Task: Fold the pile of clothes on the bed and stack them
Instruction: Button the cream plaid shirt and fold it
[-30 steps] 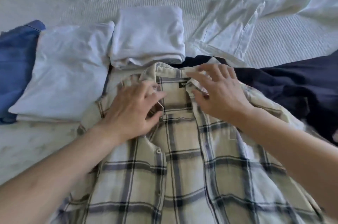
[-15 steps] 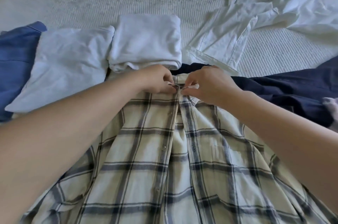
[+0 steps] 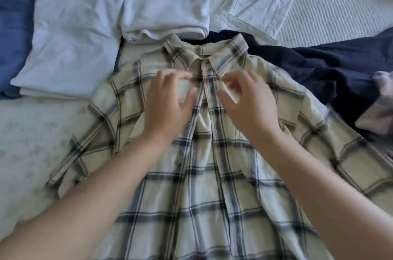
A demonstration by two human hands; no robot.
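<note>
A cream and navy plaid shirt [image 3: 212,185] lies face up on the bed, front shut at the collar, sleeves spread to both sides. My left hand [image 3: 168,102] hovers over the chest just left of the button placket, fingers loosely bent and holding nothing. My right hand [image 3: 246,104] is just right of the placket below the collar, fingers slightly curled over the cloth; both hands are blurred. Beyond the collar lie two folded white garments, one on the left [image 3: 70,43] and one in the middle [image 3: 168,2].
A blue garment [image 3: 14,32] lies at the far left. An unfolded white shirt [image 3: 265,0] is spread at the back right. A dark navy garment [image 3: 319,68] lies under and right of the plaid shirt, with a greyish-pink piece [image 3: 378,115] at the right edge.
Both hands have let go of the top of the placket at the collar and drawn back toward me, down the chest of the plaid shirt. The collar now lies flat and shut.
</note>
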